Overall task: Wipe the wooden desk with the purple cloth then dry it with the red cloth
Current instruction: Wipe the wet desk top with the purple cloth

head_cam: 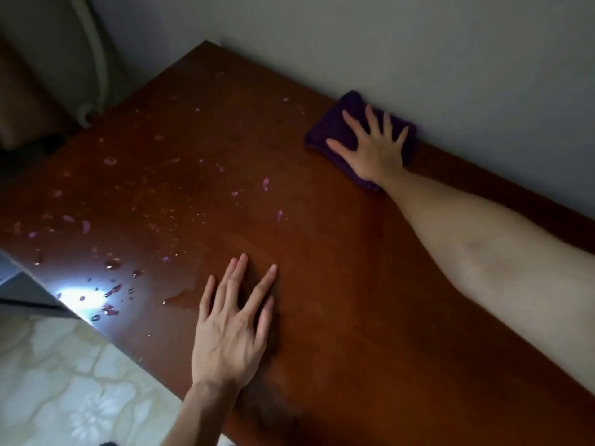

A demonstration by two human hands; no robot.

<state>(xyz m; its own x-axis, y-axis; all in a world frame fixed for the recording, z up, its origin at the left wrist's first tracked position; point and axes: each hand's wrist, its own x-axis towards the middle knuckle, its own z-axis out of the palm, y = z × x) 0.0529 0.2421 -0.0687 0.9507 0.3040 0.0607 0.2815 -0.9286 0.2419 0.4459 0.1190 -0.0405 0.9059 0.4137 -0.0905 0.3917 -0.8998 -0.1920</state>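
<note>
Your right hand (373, 149) lies flat with fingers spread on the purple cloth (331, 130), against the wall (418, 43). Your left hand (231, 329) rests flat, fingers spread, on the wooden surface (338, 268), with water drops (111, 262) beside it.

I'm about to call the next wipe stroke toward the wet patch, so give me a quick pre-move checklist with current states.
1. Purple cloth under right hand, palm flat on it: ok.
2. Cloth lies on the wooden desk, by the wall: ok.
3. Left hand flat on the desk, bracing: ok.
4. Droplets left of the cloth, unwiped: not ok.
5. Left hand clear of the puddle's edge: cannot tell.
6. Red cloth ready: cannot tell, not in view.
</note>
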